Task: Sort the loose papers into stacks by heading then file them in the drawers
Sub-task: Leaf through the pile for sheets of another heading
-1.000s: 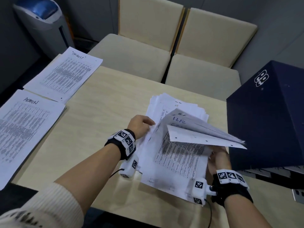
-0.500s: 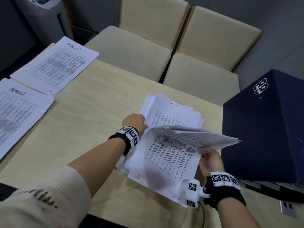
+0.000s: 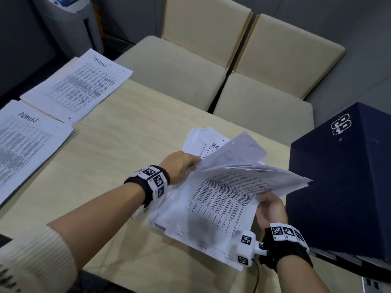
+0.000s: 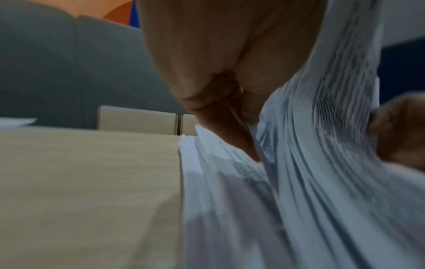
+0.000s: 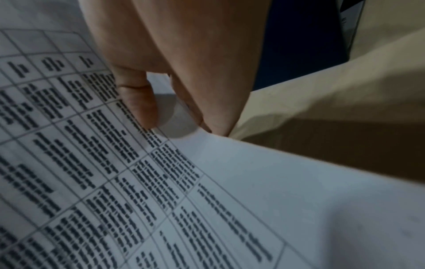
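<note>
A messy pile of loose printed papers point(image 3: 190, 225) lies on the table's near right part. A bundle of its top sheets point(image 3: 243, 182) is lifted and fanned above it. My left hand point(image 3: 190, 163) grips the bundle's left edge, fingers dug between the sheets point(image 4: 299, 163), and one sheet point(image 3: 239, 151) is peeled up higher. My right hand point(image 3: 267, 203) pinches the bundle's right edge from below, thumb on a printed table sheet point(image 5: 115, 163). The navy drawer box point(image 3: 349, 187) stands just right of the right hand. Its drawers are hidden.
Two sorted stacks lie at the table's left: one headed ADMIN point(image 3: 27, 144), another point(image 3: 80, 87) behind it overhanging the far edge. Bare tabletop point(image 3: 118, 144) spans between them and the pile. Two beige chairs point(image 3: 190, 70) stand beyond the table; a grey bin point(image 3: 72, 24) stands far left.
The fanned sheets dropped flatter half a second ago. Now my left hand has raised one sheet up off the bundle again. My right hand keeps its hold on the right edge.
</note>
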The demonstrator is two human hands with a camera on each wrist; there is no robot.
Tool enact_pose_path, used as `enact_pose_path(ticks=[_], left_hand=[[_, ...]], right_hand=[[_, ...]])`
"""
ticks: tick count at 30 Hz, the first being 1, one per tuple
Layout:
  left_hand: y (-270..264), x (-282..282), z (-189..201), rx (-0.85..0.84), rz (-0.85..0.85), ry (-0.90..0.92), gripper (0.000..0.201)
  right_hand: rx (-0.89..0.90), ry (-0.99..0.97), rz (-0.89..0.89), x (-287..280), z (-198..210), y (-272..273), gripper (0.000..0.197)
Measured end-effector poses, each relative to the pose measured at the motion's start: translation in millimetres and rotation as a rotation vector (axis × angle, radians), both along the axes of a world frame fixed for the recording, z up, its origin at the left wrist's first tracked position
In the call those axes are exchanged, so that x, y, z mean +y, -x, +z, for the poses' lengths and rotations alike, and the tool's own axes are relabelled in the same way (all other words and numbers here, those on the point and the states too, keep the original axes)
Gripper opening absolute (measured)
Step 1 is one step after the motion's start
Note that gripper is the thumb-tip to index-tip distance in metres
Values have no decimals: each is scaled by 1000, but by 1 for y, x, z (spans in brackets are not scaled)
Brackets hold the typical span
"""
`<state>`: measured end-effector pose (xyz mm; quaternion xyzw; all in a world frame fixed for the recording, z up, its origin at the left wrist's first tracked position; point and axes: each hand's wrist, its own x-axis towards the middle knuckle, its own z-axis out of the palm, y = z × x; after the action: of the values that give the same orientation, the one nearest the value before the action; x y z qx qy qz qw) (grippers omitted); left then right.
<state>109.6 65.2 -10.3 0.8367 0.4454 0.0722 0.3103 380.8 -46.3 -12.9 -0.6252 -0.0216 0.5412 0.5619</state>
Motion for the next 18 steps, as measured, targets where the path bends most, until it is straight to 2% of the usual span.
enact_pose_path(ticks=[1, 3, 4, 6, 8, 10, 11, 12, 14, 18], left_hand=[[-1, -1, 0, -112, 27, 142, 15], [-2, -3, 0, -318, 129, 450, 31], [-2, -4, 1, -379, 177, 543, 34], [-2, -5, 2, -450, 247, 635, 33], [-1, -4, 0, -442, 327, 624, 34], [-2, -1, -6, -315, 451, 450, 26], [-1, 0, -9, -187, 509, 334, 15], [-1, -1, -10, -38, 548, 253, 18], [-2, -1, -14, 222, 516, 232, 39], [-8, -2, -12, 385, 394, 133, 28]], right_hand=[[-32, 16, -10, 1, -3, -2, 21], [-66, 42, -27, 3, -6, -3, 19], [-87, 41, -31, 3, -8, -2, 18], [-134, 21, -28, 2, -9, 0, 22], [-182, 30, -24, -1, -8, 1, 22], [-186, 56, -28, -3, -8, 0, 15], [-162, 71, -52, -3, -9, -2, 16], [-145, 82, -79, -4, -11, -3, 17], [-124, 68, -121, -4, -11, -4, 23], [-64, -20, -100, -5, 0, 3, 30]])
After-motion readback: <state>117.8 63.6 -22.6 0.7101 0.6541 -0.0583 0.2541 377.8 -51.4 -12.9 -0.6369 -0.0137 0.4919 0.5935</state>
